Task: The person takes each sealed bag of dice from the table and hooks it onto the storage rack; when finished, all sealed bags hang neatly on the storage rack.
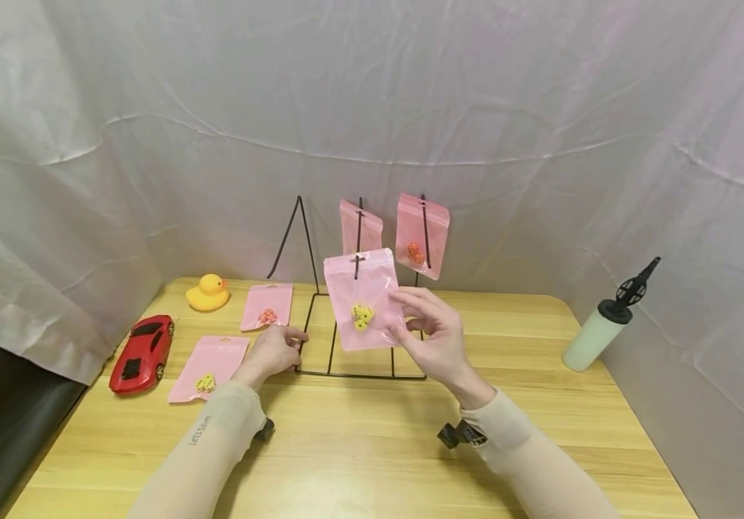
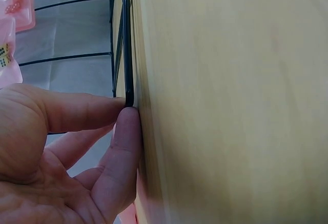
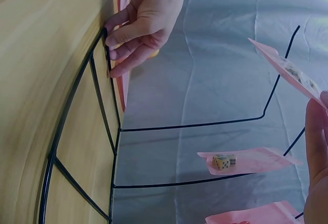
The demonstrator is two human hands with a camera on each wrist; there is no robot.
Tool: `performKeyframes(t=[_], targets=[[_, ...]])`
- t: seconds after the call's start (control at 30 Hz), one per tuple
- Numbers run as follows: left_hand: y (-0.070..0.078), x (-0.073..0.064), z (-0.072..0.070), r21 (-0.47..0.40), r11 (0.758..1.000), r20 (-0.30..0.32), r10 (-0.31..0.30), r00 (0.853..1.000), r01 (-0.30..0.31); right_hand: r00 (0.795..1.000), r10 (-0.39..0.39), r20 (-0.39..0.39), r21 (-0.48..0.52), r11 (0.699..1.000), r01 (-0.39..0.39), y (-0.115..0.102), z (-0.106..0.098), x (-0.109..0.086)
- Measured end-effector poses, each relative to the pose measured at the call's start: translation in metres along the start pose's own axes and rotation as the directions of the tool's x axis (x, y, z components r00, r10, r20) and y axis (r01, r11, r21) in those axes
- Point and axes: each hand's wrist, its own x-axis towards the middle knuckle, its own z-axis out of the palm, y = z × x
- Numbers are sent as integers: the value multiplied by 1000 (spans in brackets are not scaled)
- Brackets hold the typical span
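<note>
My right hand pinches the right edge of a pink zip bag with yellow dice. The tip of the middle prong shows through the slot at the bag's top. With thumb and fingertips, my left hand grips the base wire of a black wire display rack at its front left corner. Behind the held bag, another pink bag with dice hangs on the middle prong. A pink bag with orange-red dice hangs on the right prong. The left prong is bare.
Left of the rack lie a pink bag with red dice and a pink bag with yellow dice. A rubber duck and red toy car sit farther left. A hand pump stands at the right, by the curtain.
</note>
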Motion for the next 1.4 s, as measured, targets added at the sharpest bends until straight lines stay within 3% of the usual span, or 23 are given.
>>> performKeyframes(t=[0.33,0.77,1.4], targets=[[0,1,-1,-5,1000,0,7,1000,-7,1000,1,-13,-5,1000,-1,3,1,4],[1,1,-1,3,1000,0,13,1000,-13,998,57,-39,9,998,-57,6,2,9],[0,1,0,11,1000,-5,7,1000,-7,996,51,-73,-22,998,-53,16,5,21]])
